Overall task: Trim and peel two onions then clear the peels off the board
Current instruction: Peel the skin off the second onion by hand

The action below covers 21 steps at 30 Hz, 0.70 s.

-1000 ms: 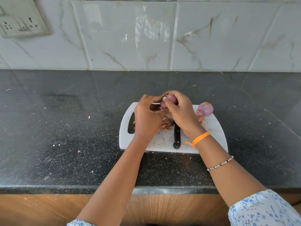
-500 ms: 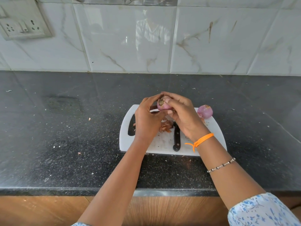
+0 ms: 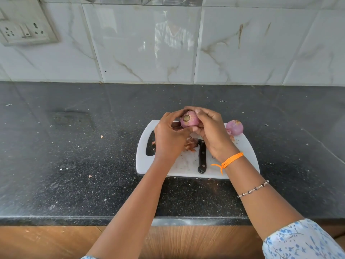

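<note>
- We held one onion (image 3: 189,119) above the board's (image 3: 246,146) far edge, our right hand (image 3: 211,130) cupping it and our left hand (image 3: 169,135) pinching at its side.
- It could have slipped from our fingers onto the knife (image 3: 202,156) below.
- Loose peels (image 3: 190,144) could have scattered onto the counter (image 3: 74,146).
- The other onion (image 3: 234,127), at the board's far right corner, might have rolled off.
</note>
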{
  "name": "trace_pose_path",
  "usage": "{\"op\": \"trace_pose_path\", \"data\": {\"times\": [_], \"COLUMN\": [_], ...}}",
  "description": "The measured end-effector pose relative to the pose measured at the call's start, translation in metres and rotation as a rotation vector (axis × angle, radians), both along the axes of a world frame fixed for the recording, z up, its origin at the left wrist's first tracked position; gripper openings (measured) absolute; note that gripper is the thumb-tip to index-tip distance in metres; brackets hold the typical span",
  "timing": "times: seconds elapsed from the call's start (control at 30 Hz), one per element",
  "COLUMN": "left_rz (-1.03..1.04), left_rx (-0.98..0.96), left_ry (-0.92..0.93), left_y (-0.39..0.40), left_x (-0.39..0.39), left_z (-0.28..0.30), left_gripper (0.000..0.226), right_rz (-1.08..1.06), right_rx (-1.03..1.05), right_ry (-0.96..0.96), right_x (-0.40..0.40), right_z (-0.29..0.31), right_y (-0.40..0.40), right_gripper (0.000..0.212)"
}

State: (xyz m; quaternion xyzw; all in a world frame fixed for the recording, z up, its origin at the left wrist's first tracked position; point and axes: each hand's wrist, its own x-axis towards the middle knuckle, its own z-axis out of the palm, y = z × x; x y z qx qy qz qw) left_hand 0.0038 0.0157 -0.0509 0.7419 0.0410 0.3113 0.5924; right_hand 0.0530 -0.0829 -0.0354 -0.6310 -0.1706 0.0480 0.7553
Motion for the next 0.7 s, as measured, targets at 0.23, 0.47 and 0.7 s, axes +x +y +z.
{"op": "trace_pose_path", "data": {"times": [0.23, 0.47, 0.7], "left_rz": [-0.111, -0.197, -0.232], "left_rx": [-0.148, -0.097, -0.356], "left_ry": [0.004, 0.006, 0.014], "left_y": [0.0027, -0.0019, 0.0060], "left_x": [-0.0036, -0.0005, -0.0001], "left_z": [0.0007, -0.0010, -0.0012], "left_gripper": [0.046, 0.049, 0.049], "right_rz": [-0.013, -0.189, 0.106], "right_rx": [0.022, 0.053, 0.144], "right_ry": [0.046, 0.078, 0.134], "right_x": [-0.0019, 0.0008, 0.0012], "right_z": [0.0022, 0.0020, 0.0069], "right_y": [0.0002, -0.0023, -0.0030], "right_gripper": [0.016, 0.020, 0.025]}}
